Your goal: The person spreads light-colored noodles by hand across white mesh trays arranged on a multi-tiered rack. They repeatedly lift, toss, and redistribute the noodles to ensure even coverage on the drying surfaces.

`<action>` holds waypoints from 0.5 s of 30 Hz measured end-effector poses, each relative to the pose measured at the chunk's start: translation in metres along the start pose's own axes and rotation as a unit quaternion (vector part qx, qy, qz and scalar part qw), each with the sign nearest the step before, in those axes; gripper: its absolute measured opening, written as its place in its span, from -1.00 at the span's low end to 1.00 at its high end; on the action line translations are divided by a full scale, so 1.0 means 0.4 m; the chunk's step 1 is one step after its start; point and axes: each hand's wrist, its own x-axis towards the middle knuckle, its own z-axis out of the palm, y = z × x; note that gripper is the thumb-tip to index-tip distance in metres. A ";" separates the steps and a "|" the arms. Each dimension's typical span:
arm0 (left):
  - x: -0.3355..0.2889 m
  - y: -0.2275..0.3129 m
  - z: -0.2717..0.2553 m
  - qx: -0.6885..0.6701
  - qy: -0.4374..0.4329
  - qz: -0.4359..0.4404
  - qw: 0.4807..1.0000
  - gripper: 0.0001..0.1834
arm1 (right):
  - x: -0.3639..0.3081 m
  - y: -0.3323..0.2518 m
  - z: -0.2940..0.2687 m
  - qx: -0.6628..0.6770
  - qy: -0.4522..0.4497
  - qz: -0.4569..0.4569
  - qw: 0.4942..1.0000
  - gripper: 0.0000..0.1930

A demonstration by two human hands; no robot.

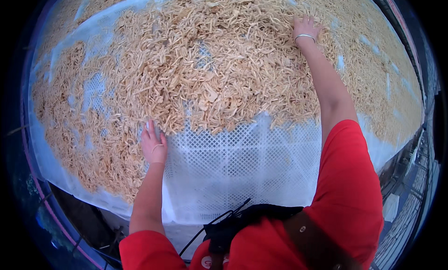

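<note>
Pale tan dried strips (224, 90), of a kind I cannot make out, lie in a thick uneven layer over white mesh trays (233, 151). My left hand (153, 146) rests at the near edge of the layer, left of the bare mesh, its fingers stretched and thumb apart. Far to the right, my right hand (306, 30) reaches over the layer with fingers spread on the strips, a pale bangle at its wrist. A thin band circles the left wrist. Neither hand shows anything held. The right fingertips are partly lost among the strips.
More strips cover the mesh at the left (70, 125) and far right (373, 60), with gaps showing white mesh between them. A dark strap and black cable (219, 218) hang at my waist. Rails and slatted structure (415, 176) stand beyond the right edge.
</note>
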 end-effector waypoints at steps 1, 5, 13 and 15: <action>0.008 0.005 0.001 -0.006 -0.001 0.003 1.000 -0.29 | -0.018 -0.030 0.050 0.049 0.063 -0.047 0.996 -0.39; 0.003 0.003 0.001 0.006 -0.001 -0.007 1.000 -0.29 | -0.340 -0.308 0.014 0.249 -0.082 -0.213 0.941 -0.34; -0.003 -0.016 0.007 0.010 0.013 0.000 1.000 -0.31 | -0.714 -0.301 -0.117 0.320 -0.191 -0.506 0.778 -0.49; -0.005 -0.020 0.001 -0.007 0.003 -0.012 1.000 -0.29 | -0.615 -0.391 -0.154 0.384 -0.040 -0.485 0.785 -0.45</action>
